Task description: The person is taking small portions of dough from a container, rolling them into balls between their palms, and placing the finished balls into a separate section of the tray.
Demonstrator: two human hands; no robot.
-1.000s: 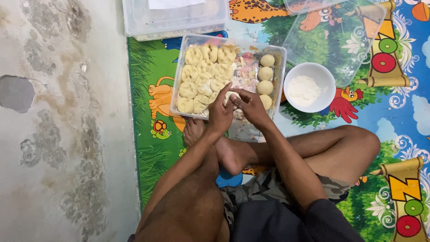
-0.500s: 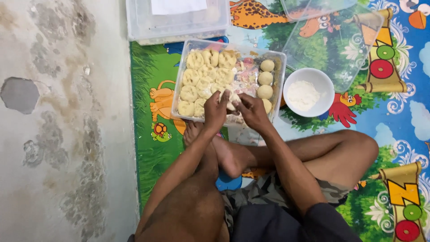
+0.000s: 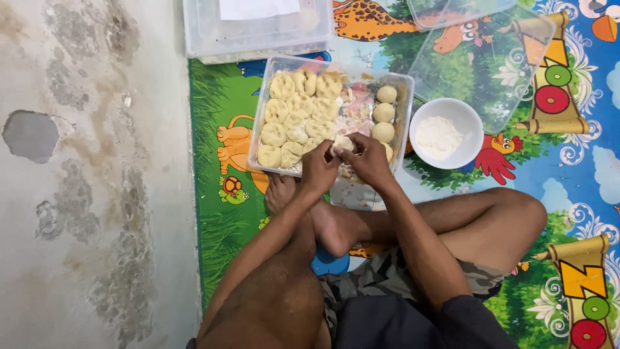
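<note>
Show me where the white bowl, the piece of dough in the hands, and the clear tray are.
white bowl [image 3: 466, 115]: head view, on its right rim.
piece of dough [image 3: 342, 143]: head view, on its visible top.
clear tray [image 3: 261, 126]: head view, on its left wall.

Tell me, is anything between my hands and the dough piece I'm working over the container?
Nothing visible. The left hand and right hand both grip the dough piece directly, over the clear plastic container.
</note>
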